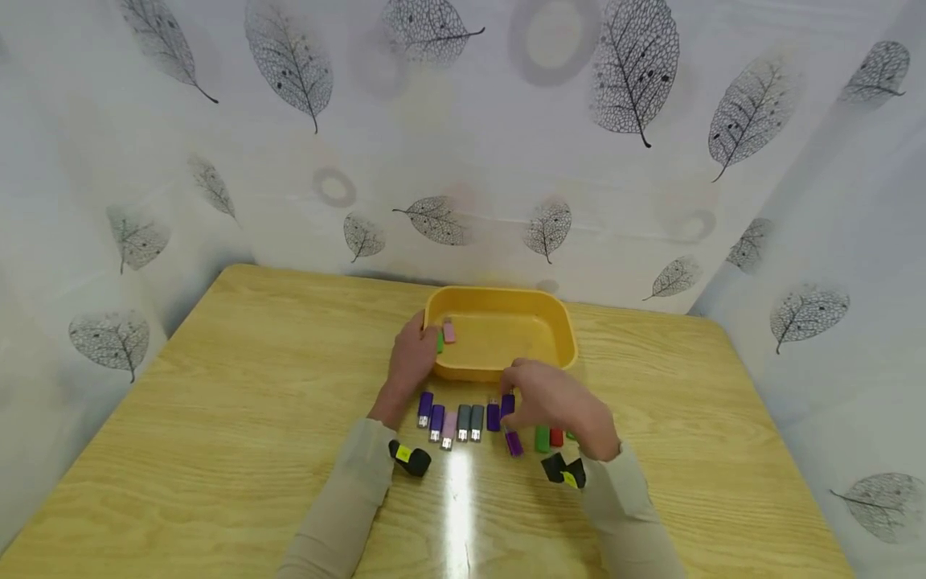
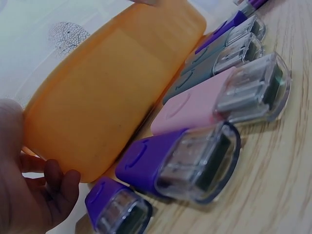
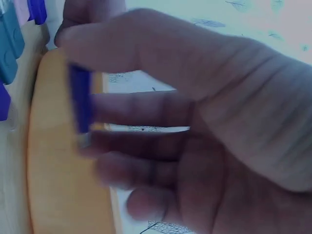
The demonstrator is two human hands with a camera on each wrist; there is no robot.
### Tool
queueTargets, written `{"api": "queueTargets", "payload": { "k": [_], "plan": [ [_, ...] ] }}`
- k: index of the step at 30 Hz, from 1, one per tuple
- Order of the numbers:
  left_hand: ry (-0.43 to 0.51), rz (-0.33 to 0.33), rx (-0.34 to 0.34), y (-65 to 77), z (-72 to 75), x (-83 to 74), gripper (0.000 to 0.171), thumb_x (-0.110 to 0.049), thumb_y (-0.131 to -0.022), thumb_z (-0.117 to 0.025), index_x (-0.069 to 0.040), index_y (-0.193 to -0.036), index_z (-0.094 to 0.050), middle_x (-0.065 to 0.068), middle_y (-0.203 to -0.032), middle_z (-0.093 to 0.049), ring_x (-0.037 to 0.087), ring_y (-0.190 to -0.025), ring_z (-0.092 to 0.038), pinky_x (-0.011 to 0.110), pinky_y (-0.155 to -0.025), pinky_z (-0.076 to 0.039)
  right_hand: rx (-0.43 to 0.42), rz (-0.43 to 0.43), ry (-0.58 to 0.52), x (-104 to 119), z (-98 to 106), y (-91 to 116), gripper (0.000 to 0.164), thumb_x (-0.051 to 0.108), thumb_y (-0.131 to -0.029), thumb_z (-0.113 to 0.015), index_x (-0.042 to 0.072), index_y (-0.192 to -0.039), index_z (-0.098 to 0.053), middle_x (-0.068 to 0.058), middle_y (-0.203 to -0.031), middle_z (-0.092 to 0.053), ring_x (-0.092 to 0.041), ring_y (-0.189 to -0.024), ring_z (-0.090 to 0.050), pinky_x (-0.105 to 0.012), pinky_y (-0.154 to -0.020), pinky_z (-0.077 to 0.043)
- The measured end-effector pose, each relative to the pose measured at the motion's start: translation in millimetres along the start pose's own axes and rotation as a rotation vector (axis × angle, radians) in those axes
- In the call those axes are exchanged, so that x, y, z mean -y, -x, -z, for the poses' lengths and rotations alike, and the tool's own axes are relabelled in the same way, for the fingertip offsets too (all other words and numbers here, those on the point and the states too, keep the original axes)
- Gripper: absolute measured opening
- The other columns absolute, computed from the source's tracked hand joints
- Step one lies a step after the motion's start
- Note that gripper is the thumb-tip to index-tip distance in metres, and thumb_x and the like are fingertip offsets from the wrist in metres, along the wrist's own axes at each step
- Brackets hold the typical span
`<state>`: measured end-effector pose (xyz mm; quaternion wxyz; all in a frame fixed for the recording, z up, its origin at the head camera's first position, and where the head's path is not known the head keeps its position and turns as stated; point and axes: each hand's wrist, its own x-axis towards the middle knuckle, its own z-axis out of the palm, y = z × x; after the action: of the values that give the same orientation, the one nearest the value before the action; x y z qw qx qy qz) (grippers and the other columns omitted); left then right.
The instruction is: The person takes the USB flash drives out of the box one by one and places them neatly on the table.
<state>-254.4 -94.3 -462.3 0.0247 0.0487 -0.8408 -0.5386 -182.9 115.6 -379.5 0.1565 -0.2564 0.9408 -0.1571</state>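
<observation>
My left hand (image 1: 414,354) grips the left end of a yellow plastic basket (image 1: 506,374), its fingers curled at the outer wall in the left wrist view. A pink USB stick (image 1: 449,331) and a green one (image 1: 440,342) lie inside at that end. Close to the front wall, my right hand (image 1: 553,398) pinches a purple USB stick (image 3: 82,100) between thumb and fingers, blurred in the right wrist view. Below it lies another purple stick (image 1: 514,444). Left of that hand stretches a row of purple, pink (image 2: 195,105) and grey (image 1: 469,422) sticks with clear caps.
Green (image 1: 542,439) and red (image 1: 556,437) sticks lie partly under the right wrist. Black straps with yellow tags (image 1: 409,457) sit at both wrists. Behind the wooden table (image 1: 253,386) hangs a leaf-patterned curtain (image 1: 463,161).
</observation>
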Motion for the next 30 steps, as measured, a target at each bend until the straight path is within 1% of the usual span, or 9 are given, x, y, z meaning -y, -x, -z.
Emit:
{"api": "queueTargets", "payload": {
  "k": [2,3,5,7,12,15,19,24,30],
  "plan": [
    [0.004,-0.009,-0.006,0.2,0.3,-0.3,0.039,-0.023,-0.093,-0.040,-0.006,-0.128,-0.048,0.015,-0.099,-0.060,0.024,-0.077,-0.054,0.042,-0.071,-0.048,0.037,-0.016,0.015,0,-3,-1,0.034,0.028,-0.066,-0.078,0.009,-0.093,-0.068,0.000,-0.089,-0.063,-0.011,-0.071,-0.052,-0.030,-0.065,-0.050],
    [0.004,-0.013,-0.012,0.5,0.3,-0.3,0.039,-0.022,-0.093,-0.040,-0.006,-0.127,-0.049,0.014,-0.098,-0.060,0.024,-0.077,-0.054,0.042,-0.071,-0.048,0.047,-0.029,0.028,0,-5,-1,0.031,0.028,-0.066,-0.078,0.010,-0.090,-0.068,0.000,-0.085,-0.064,-0.011,-0.068,-0.052,-0.029,-0.061,-0.050],
    [0.011,-0.010,-0.006,1.6,0.4,-0.7,0.039,-0.023,-0.094,-0.040,-0.006,-0.127,-0.049,0.014,-0.096,-0.060,0.023,-0.075,-0.055,0.041,-0.069,-0.048,0.042,-0.034,0.068,-2,-10,-1,0.026,0.026,-0.067,-0.078,0.010,-0.084,-0.067,0.001,-0.078,-0.063,-0.011,-0.063,-0.050,-0.029,-0.056,-0.047],
    [0.018,-0.004,0.001,3.1,0.5,-0.8,0.039,-0.023,-0.094,-0.039,-0.006,-0.128,-0.048,0.013,-0.094,-0.060,0.022,-0.072,-0.055,0.039,-0.066,-0.049,0.019,-0.039,0.104,-3,-16,-1,0.024,0.025,-0.068,-0.078,0.011,-0.082,-0.064,0.002,-0.075,-0.059,-0.012,-0.060,-0.047,-0.028,-0.052,-0.044],
    [0.035,0.013,0.018,6.8,0.3,-0.6,0.041,-0.026,-0.095,-0.038,-0.007,-0.132,-0.044,0.011,-0.091,-0.059,0.019,-0.068,-0.056,0.035,-0.061,-0.051,-0.078,-0.045,0.200,-8,-32,1,0.027,0.028,-0.072,-0.074,0.011,-0.089,-0.062,0.002,-0.081,-0.055,-0.012,-0.062,-0.046,-0.030,-0.053,-0.044],
    [0.037,0.011,0.015,7.9,0.1,-0.9,0.042,-0.025,-0.095,-0.038,-0.008,-0.132,-0.044,0.011,-0.092,-0.059,0.019,-0.068,-0.056,0.035,-0.061,-0.050,-0.137,-0.047,0.241,-9,-38,1,0.030,0.032,-0.072,-0.073,0.011,-0.090,-0.062,0.002,-0.079,-0.055,-0.013,-0.060,-0.046,-0.031,-0.050,-0.043],
    [0.026,0.012,0.007,7.4,-0.5,-0.5,0.041,-0.025,-0.095,-0.038,-0.008,-0.132,-0.044,0.011,-0.094,-0.059,0.020,-0.070,-0.056,0.036,-0.062,-0.050,-0.175,-0.056,0.288,-12,-46,-3,0.029,0.035,-0.073,-0.072,0.012,-0.087,-0.061,0.002,-0.076,-0.054,-0.012,-0.059,-0.046,-0.030,-0.048,-0.042],
    [0.020,0.020,0.002,7.1,-1.0,0.0,0.042,-0.026,-0.095,-0.039,-0.009,-0.133,-0.044,0.012,-0.097,-0.058,0.021,-0.072,-0.056,0.037,-0.064,-0.051,-0.169,-0.065,0.305,-16,-52,-5,0.027,0.035,-0.073,-0.071,0.014,-0.085,-0.060,0.003,-0.072,-0.052,-0.012,-0.061,-0.045,-0.029,-0.049,-0.041],
    [0.006,0.013,0.002,6.1,-0.6,1.4,0.043,-0.027,-0.095,-0.038,-0.009,-0.134,-0.043,0.011,-0.095,-0.057,0.020,-0.072,-0.055,0.037,-0.064,-0.050,-0.143,-0.071,0.260,-17,-50,-5,0.032,0.033,-0.072,-0.073,0.012,-0.094,-0.062,0.001,-0.083,-0.058,-0.013,-0.067,-0.049,-0.032,-0.055,-0.048]
  ]
}}
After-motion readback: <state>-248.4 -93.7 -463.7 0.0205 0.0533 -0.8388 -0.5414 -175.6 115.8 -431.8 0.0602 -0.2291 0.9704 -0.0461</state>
